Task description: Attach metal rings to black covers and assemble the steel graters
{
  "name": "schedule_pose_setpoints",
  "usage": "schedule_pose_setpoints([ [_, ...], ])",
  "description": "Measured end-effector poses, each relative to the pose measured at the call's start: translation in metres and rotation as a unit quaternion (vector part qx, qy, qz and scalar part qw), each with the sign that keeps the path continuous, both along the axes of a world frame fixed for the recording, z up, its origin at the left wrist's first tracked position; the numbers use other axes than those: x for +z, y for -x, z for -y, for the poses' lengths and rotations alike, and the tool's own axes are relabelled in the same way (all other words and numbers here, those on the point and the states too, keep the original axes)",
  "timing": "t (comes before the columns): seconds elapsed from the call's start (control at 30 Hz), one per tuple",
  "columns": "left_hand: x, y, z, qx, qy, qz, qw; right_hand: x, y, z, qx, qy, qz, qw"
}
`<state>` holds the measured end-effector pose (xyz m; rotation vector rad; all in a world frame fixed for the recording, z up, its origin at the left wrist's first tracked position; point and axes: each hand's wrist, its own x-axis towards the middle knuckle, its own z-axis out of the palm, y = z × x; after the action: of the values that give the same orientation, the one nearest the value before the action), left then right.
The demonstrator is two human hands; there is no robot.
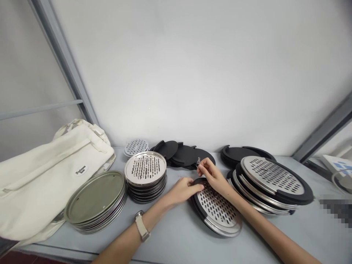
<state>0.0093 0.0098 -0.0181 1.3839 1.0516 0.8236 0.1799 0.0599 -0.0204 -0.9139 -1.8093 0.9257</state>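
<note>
My left hand [183,190], with a watch on its wrist, grips the far left edge of an oval perforated metal plate [217,205]. The thumb lies on the plate's top, and a black holder curves around part of its rim. Just above that edge, my right hand [210,172] is closed in a pinch. A small thin loop [198,161], thin and shiny like wire or clear plastic, sticks up from its fingertips; I cannot tell its kind. My right forearm passes over the plate's right side.
Right of the hands stands a stack of perforated plates in black holders [275,176]. Black round holders [185,156] lie along the wall. To the left are a round perforated stack [145,168], green oval plates [96,198] and a cream bag [55,172].
</note>
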Motion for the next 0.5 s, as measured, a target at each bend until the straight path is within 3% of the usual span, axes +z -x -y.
schedule_pose_setpoints([
  [0.13,-0.005,-0.004,0.002,0.017,0.059,0.048,0.997,0.003,0.001,0.001,-0.022,-0.031,-0.007,0.999],
  [0.23,0.0,-0.005,0.002,0.018,0.086,0.064,0.994,0.014,-0.001,0.007,-0.063,-0.09,0.013,0.994],
  [0.3,0.007,-0.004,0.002,0.025,0.024,0.073,0.997,0.025,-0.003,0.013,-0.107,-0.154,0.045,0.981],
  [0.37,0.017,-0.001,0.003,0.055,-0.084,0.058,0.993,0.035,-0.006,0.018,-0.158,-0.232,0.068,0.957],
  [0.5,0.032,0.006,0.01,0.148,-0.284,-0.033,0.947,0.042,-0.011,0.023,-0.207,-0.339,0.094,0.913],
])
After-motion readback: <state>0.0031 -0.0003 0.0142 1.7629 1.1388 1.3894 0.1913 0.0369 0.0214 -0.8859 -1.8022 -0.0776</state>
